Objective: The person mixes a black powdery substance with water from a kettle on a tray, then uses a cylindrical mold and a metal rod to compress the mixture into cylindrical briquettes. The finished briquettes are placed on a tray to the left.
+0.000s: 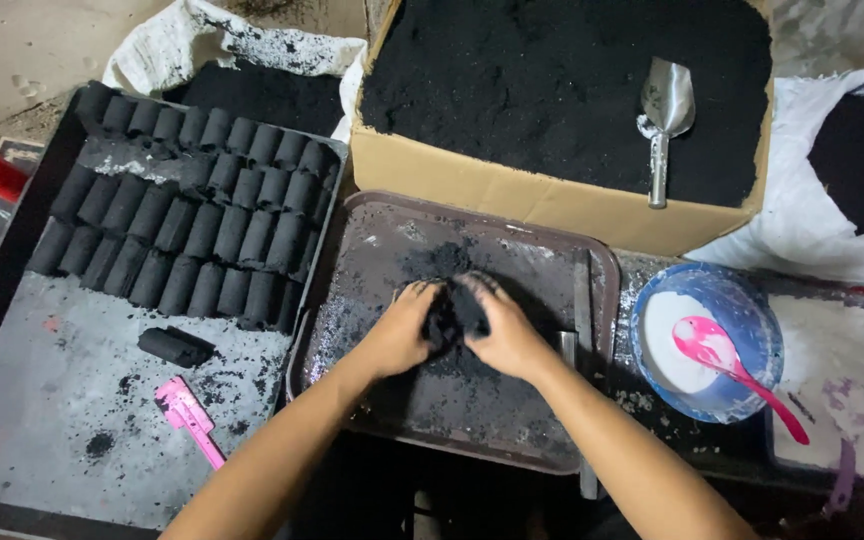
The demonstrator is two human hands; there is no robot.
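Left hand (402, 330) and right hand (507, 335) pressed together around a lump of black powder (452, 310), fingers curled on it, over the brown tray (372, 240); rows of black cylindrical briquettes (192, 215) on the dark tray at left; metal scoop (664, 115) lying in the cardboard box (512, 190) of powder; pink spoon (732, 365) in the blue bowl (762, 325).

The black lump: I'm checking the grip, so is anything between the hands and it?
Nothing visible. The left hand and right hand press straight on the black lump from both sides, over the brown tray.
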